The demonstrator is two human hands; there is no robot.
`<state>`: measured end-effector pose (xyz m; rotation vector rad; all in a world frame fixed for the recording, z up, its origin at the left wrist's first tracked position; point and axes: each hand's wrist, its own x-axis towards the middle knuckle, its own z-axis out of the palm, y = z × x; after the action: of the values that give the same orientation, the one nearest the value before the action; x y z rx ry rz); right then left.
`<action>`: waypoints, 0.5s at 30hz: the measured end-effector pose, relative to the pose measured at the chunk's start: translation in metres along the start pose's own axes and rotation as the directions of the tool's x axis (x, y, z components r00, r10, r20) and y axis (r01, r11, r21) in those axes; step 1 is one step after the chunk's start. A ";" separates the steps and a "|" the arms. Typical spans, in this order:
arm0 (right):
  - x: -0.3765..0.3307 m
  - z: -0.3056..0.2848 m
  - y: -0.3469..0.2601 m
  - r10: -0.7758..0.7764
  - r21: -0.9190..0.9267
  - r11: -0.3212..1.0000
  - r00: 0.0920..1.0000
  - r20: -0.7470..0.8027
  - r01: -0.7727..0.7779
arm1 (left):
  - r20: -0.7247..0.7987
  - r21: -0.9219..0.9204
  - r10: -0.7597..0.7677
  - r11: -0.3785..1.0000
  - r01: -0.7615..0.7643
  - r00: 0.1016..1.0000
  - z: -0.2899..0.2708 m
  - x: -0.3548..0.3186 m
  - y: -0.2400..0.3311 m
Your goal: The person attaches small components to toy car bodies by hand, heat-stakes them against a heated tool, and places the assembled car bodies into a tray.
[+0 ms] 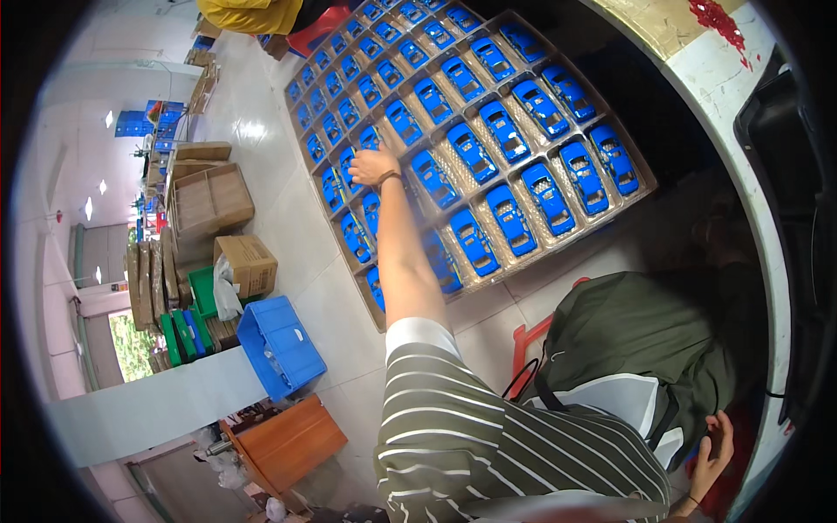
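Rows of blue toy car bodies lie in the cells of large clear-lined cardboard trays. My left arm stretches across the near tray. At its left part, the fingers of my left hand are bent together on a blue toy car body; the fingertips are partly hidden. At the lower right, my right hand hangs beside dark green fabric with its fingers loosely curved and apart. Nothing shows in it.
A red plastic stool stands beside the fabric. To the right runs a white table edge. On the left floor are a blue crate, a cardboard box and green crates. Someone in yellow clothing is at the far end.
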<state>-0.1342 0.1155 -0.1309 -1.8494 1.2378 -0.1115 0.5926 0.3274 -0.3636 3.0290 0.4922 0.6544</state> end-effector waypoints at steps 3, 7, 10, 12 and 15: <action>0.000 0.005 0.004 0.003 -0.002 1.000 1.000 0.008 -0.003 | 0.168 0.020 0.061 0.998 -0.065 0.984 -0.003 0.006 -0.001; 0.003 0.013 -0.007 -0.018 -0.047 0.999 1.000 -0.004 0.018 | 0.045 -0.009 0.036 0.999 -0.036 0.998 0.004 -0.003 -0.001; 0.007 0.010 -0.001 -0.060 -0.050 0.997 0.998 0.005 0.060 | 0.024 -0.201 0.009 0.980 -0.004 1.000 0.015 0.006 -0.017; 0.006 0.010 -0.002 -0.055 -0.046 0.998 0.998 -0.018 0.054 | -0.061 -0.307 0.010 0.951 -0.028 0.998 0.009 0.002 -0.013; 0.006 0.005 -0.006 -0.072 -0.040 0.997 0.995 -0.071 0.069 | -0.175 -0.704 -0.095 0.708 -0.057 0.980 -0.005 0.012 -0.017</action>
<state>-0.1243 0.1144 -0.1319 -1.9374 1.2322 -0.1969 0.5956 0.3469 -0.3558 2.2297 0.1924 0.8975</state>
